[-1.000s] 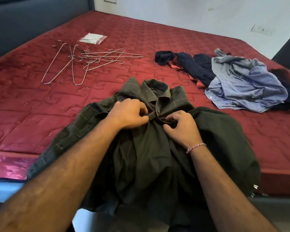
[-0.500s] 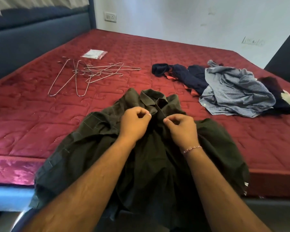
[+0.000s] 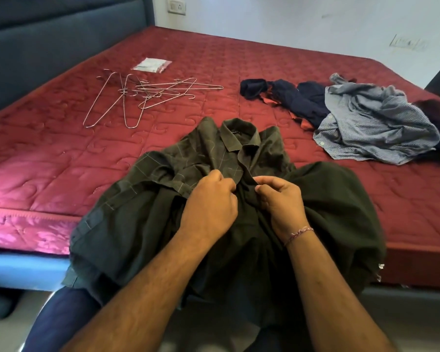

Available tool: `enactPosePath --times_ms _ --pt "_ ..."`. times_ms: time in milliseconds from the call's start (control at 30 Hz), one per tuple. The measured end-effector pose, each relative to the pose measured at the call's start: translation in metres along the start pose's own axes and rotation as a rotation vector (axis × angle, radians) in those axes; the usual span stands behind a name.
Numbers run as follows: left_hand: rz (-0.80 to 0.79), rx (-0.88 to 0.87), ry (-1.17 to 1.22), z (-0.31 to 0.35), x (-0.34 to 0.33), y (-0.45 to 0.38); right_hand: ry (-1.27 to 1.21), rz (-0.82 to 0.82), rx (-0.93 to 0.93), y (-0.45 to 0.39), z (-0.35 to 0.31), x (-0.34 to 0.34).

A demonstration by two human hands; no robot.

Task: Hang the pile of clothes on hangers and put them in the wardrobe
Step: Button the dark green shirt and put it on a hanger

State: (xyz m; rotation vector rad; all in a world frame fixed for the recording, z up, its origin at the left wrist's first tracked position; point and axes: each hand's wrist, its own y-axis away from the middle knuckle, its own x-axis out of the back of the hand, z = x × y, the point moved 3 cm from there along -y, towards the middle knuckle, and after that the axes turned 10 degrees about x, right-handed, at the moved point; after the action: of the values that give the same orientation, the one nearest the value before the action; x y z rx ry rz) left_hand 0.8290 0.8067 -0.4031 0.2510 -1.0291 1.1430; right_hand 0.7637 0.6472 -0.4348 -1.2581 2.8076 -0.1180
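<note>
A dark olive checked shirt (image 3: 142, 199) lies collar-up at the bed's near edge and hangs over it toward me. My left hand (image 3: 208, 207) pinches the left front edge of the shirt just below the collar. My right hand (image 3: 280, 201) pinches the right front edge beside it, the two hands almost touching. Several wire hangers (image 3: 137, 95) lie tangled on the bed at the far left. A pile of clothes lies at the right: a light blue shirt (image 3: 376, 123) on top of a navy garment (image 3: 290, 97).
The red quilted mattress (image 3: 48, 148) fills the view. A small plastic packet (image 3: 151, 65) lies beyond the hangers. A dark blue headboard (image 3: 48, 47) stands at the left, a white wall behind. No wardrobe shows.
Both hands have slid a little lower along the shirt's front opening and stay pinched on it. The collar now lies open and flatter on the bed.
</note>
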Motion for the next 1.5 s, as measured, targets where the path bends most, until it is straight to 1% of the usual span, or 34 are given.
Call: enactPosePath --times_ms 100,167,233,300,367,433,567,667,733,900,1033,1167,1333,1400,1433,1500 --pt "-0.005 0.085 0.002 -0.014 0.009 -0.008 -0.062 -0.033 -0.039 0.002 -0.007 -0.001" --pt "-0.062 0.116 -0.087 -0.022 0.011 -0.013 -0.080 -0.036 -0.065 0.003 -0.010 0.001" --pt "-0.118 0.097 -0.170 -0.022 0.009 -0.012 -0.086 -0.035 -0.075 0.003 -0.011 0.002" --pt "-0.154 0.080 -0.206 -0.020 0.005 -0.008 -0.045 -0.033 -0.059 0.004 -0.010 0.001" --pt "-0.175 0.085 -0.225 -0.018 0.003 -0.006 0.071 -0.051 -0.040 0.006 -0.009 0.001" --pt "-0.195 0.107 -0.224 -0.017 0.004 -0.007 0.149 -0.066 -0.027 0.009 -0.007 0.002" --pt "-0.241 0.158 -0.251 -0.012 0.007 -0.013 0.190 -0.087 -0.016 0.013 -0.009 0.000" --pt "-0.236 0.182 -0.224 -0.017 0.007 -0.020 0.224 -0.099 -0.007 0.015 -0.015 -0.005" --pt "-0.230 0.183 -0.199 -0.022 0.008 -0.025 0.236 -0.086 -0.012 0.015 -0.017 -0.005" --pt "-0.271 0.237 -0.178 -0.031 0.009 -0.033 0.246 -0.063 -0.025 0.017 -0.017 -0.005" --pt "-0.285 0.209 -0.295 -0.025 0.007 -0.030 0.259 -0.057 -0.031 0.018 -0.018 -0.006" --pt "-0.310 0.186 -0.332 -0.021 0.005 -0.027 0.266 -0.050 -0.026 0.018 -0.017 -0.006" --pt "-0.391 0.070 -0.403 -0.006 0.011 -0.023 0.233 -0.039 -0.021 0.021 -0.020 -0.007" --pt "-0.371 0.079 -0.371 -0.006 0.012 -0.025 0.189 -0.021 -0.016 0.020 -0.021 -0.008" --pt "-0.327 0.113 -0.302 -0.007 0.011 -0.027 0.156 0.009 -0.006 0.018 -0.022 -0.009" --pt "-0.169 0.227 -0.030 -0.009 0.010 -0.032 0.099 0.097 0.023 0.011 -0.024 -0.014"
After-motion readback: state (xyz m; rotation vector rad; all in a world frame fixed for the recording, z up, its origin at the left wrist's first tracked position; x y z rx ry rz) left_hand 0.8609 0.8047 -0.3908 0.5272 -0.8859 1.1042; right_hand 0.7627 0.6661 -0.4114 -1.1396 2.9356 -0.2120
